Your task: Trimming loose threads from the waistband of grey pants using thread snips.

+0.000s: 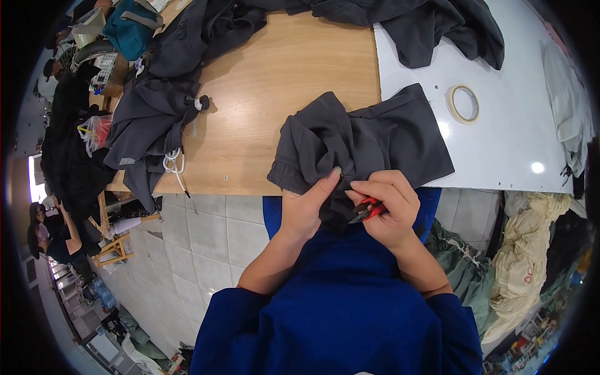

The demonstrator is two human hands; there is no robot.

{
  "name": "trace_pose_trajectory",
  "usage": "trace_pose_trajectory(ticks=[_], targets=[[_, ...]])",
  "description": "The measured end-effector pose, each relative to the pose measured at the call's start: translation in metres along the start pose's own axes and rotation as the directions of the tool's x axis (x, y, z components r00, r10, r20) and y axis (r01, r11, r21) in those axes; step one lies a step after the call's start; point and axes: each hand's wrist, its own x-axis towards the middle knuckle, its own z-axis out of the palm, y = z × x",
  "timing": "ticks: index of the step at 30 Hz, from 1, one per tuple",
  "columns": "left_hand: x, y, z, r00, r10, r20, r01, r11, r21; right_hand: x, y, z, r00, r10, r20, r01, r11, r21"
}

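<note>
Left hand (304,209) is pinching a fold of the dark grey garment (369,140) at the table edge (206,181). Right hand (387,206) is gripping red snips (369,210) closed-fisted, blades touching the fabric.

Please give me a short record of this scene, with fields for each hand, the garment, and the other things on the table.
left hand: pinches the dark grey garment at its near edge
right hand: holds red-handled snips against the same spot
garment: bunched, lying across the join of wooden table and white table
tape roll: flat on the white table
other grey garments: piled at the left
</note>
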Motion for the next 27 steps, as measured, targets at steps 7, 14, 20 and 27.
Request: trace_pose_trajectory(ticks=[7, 14, 20, 27], targets=[[-0.002, -0.003, -0.003, 0.977, 0.186, 0.102, -0.2, 0.968, 0.152, -0.002, 0.005, -0.019, 0.989, 0.146, 0.039, -0.149, 0.983, 0.11], [-0.001, 0.001, 0.0, 0.933, 0.238, 0.271, -0.309, 0.915, 0.26, 0.007, -0.008, -0.019, 0.957, 0.244, 0.157, -0.265, 0.956, 0.129], [-0.004, 0.004, 0.004, 0.973, 0.177, 0.15, -0.207, 0.956, 0.21, 0.0, -0.005, -0.028, 0.993, 0.083, 0.09, -0.093, 0.989, 0.116], [-0.002, 0.002, -0.001, 0.934, 0.278, 0.224, -0.331, 0.91, 0.25, 0.007, -0.004, -0.048, 0.922, 0.349, 0.166, -0.373, 0.916, 0.146]])
